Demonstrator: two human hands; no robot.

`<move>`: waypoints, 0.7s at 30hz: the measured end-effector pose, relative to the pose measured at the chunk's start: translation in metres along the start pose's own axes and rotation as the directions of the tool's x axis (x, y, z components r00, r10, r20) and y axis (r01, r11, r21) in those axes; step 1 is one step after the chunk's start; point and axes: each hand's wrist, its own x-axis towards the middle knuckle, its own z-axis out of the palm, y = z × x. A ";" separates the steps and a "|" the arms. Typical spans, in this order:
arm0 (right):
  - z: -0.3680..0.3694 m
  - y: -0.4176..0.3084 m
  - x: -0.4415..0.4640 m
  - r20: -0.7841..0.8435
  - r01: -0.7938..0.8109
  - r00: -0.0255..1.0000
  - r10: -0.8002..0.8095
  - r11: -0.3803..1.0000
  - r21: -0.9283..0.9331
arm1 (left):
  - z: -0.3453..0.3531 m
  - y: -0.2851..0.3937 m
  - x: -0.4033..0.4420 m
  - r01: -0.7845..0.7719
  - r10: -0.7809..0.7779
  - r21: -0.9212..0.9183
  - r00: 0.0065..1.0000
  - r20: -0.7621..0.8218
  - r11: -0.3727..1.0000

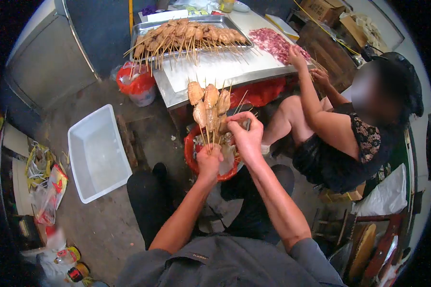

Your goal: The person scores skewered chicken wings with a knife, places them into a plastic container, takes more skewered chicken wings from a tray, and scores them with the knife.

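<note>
My left hand [209, 160] is closed round the lower ends of several wooden skewers that carry browned pieces of meat [210, 98], fanned upright above it. Beside them on the right, my right hand [246, 134] is closed, thumb and fingers together near the lowest pieces, with a small dark object in it that I cannot make out. Below both hands stands a red-lined bucket [189, 153] with pale contents. Past the skewers, a metal tray [138, 29] heaped with skewered meat [187, 36] rests on the white-topped table [177, 79].
At the right, a seated co-worker [364, 129] reaches toward raw chopped meat [273, 43] on the table. An empty white tub [100, 153] lies on the floor at the left. Another red-lined bucket [141, 88] stands by the table's left corner.
</note>
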 end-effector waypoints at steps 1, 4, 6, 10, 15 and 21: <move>-0.004 -0.007 0.000 0.012 -0.052 0.999 0.051 0.995 0.090 | -0.001 0.002 0.000 0.002 -0.002 0.001 1.000 0.017 1.000; -0.023 -0.047 -0.004 0.016 -0.081 0.997 0.079 0.979 0.189 | -0.004 0.000 0.000 0.011 -0.010 -0.010 1.000 0.030 1.000; -0.035 -0.068 -0.002 -0.045 0.030 0.999 -0.023 0.988 0.150 | -0.001 -0.003 0.001 0.008 -0.007 -0.018 0.999 0.039 1.000; -0.042 -0.084 -0.003 -0.054 0.073 0.996 -0.067 0.991 0.112 | -0.003 -0.002 0.001 0.016 -0.016 -0.023 0.999 0.039 1.000; -0.011 -0.028 0.001 -0.008 0.114 0.993 -0.114 0.992 0.060 | -0.002 0.001 -0.001 0.032 -0.032 0.003 0.999 0.031 0.999; -0.008 -0.029 0.008 0.099 -0.172 0.982 0.159 0.976 0.133 | -0.005 -0.010 0.005 0.013 -0.012 -0.029 1.000 0.019 0.999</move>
